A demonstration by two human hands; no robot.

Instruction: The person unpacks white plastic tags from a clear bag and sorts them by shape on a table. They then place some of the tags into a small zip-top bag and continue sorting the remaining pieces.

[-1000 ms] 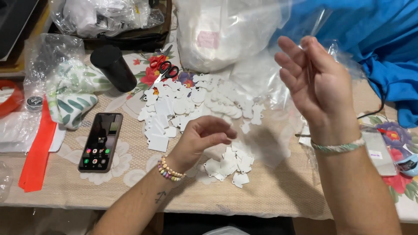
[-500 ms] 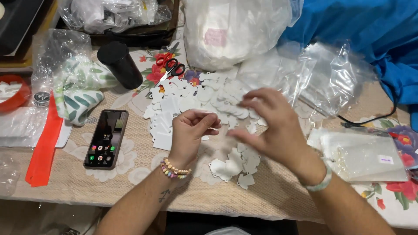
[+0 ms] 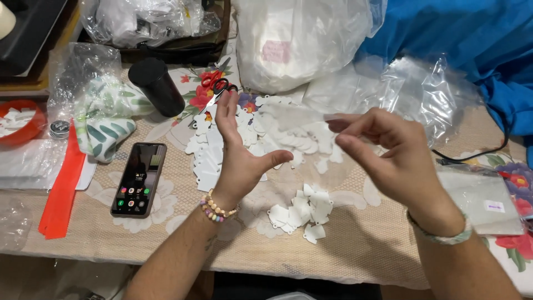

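Pinching a clear bag's (image 3: 294, 119) edge, right hand (image 3: 388, 161) faces open-fingered left hand (image 3: 239, 161).

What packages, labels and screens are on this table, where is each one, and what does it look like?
Smartphone: flat, left of the left hand; black slab, lit screen with coloured icons.
Big plastic bag: top centre; bulging, milky white, pink label.
Small flat pouch: right of the right hand; clear, small purple sticker.
Clear bags: top left; crumpled, white contents.
White tags: small pile between the hands; blank.
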